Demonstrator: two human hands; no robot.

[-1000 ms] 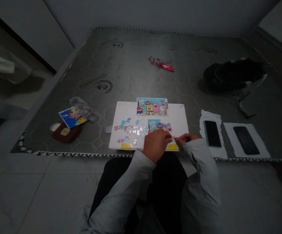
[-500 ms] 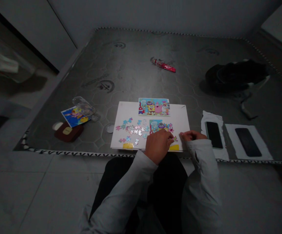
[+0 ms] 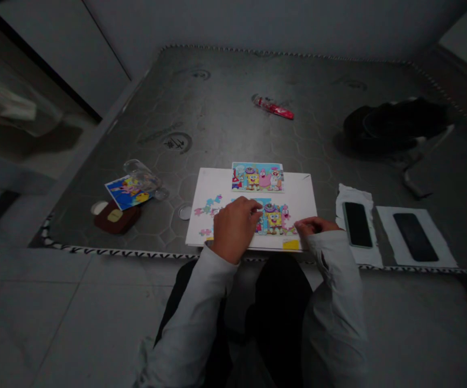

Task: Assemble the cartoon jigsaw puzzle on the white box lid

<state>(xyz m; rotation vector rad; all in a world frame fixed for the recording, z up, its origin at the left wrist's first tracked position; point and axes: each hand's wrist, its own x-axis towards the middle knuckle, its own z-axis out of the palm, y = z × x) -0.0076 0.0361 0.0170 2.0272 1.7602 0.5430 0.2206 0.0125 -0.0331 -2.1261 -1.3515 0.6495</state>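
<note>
A partly assembled cartoon jigsaw puzzle (image 3: 273,218) lies on a white board (image 3: 193,229). Above it rests a matching picture card (image 3: 257,178). My left hand (image 3: 234,226) is over the left part of the puzzle and the loose pieces, hiding many of them. Its fingers are bent, with a gap between index finger and thumb, and I see nothing held there. Several loose puzzle pieces (image 3: 209,206) show left of it. My right hand (image 3: 316,225) is at the puzzle's right edge, fingertips pinched together; whatever is between them is too small to make out.
Right of the board, a phone (image 3: 358,223) and a dark slab (image 3: 415,237) lie on white sheets. A black bag (image 3: 395,126) stands behind them. Leftward are a brown case (image 3: 116,220), a blue picture card (image 3: 126,194) and clear plastic packaging (image 3: 144,178). A red wrapped item (image 3: 273,108) lies farther back.
My left hand has moved left from the puzzle's lower right part to the loose pieces, uncovering the yellow character. My right hand's fingertips have shifted slightly left, close to the puzzle's edge.
</note>
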